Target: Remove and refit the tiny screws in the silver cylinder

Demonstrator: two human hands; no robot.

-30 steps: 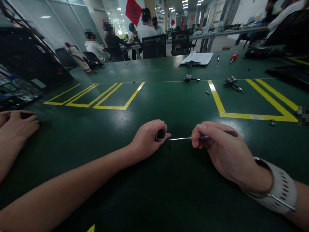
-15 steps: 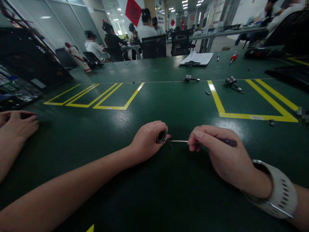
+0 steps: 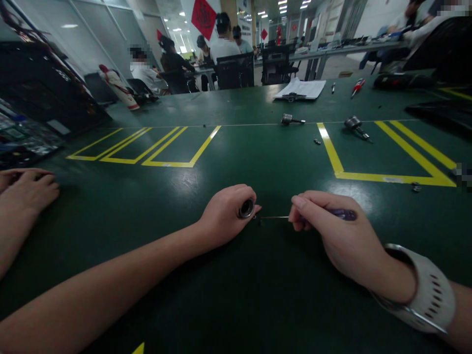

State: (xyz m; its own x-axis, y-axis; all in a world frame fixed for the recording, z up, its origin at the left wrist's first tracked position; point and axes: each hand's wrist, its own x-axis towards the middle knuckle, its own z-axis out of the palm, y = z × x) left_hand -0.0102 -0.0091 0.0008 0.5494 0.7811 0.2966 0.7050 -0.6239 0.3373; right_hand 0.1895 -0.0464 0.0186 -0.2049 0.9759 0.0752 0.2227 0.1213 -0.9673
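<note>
- Wrapping around a dark, hollow metal cylinder with a round, shiny rim (image 3: 246, 208), the person's left hand (image 3: 223, 216) hid nearly all of it; only the open end showed, facing the person, and the inside was too dark to make out.
- The person's right hand (image 3: 339, 231), apart from the left, was closed on a slim, straight tool with a bright metal shaft (image 3: 275, 217) and a purple handle (image 3: 344, 214); the fingers covered where the two joined.
- The shaft pointed at the left fingertips, but I couldn't tell whether its tip touched anything.
- Just below the tip, a tiny black piece (image 3: 260, 222) sat on the dark green tabletop (image 3: 236, 305), too small to identify.
- A pale perforated watch strap (image 3: 429, 290) circled the right wrist, the dial out of sight.
- Another person's hands (image 3: 31, 191) were cut off by the left edge; what they held, if anything, was unclear.
- Farther back lay two grey metal parts with thin shafts (image 3: 287, 119) (image 3: 354, 124), their finer details lost.
</note>
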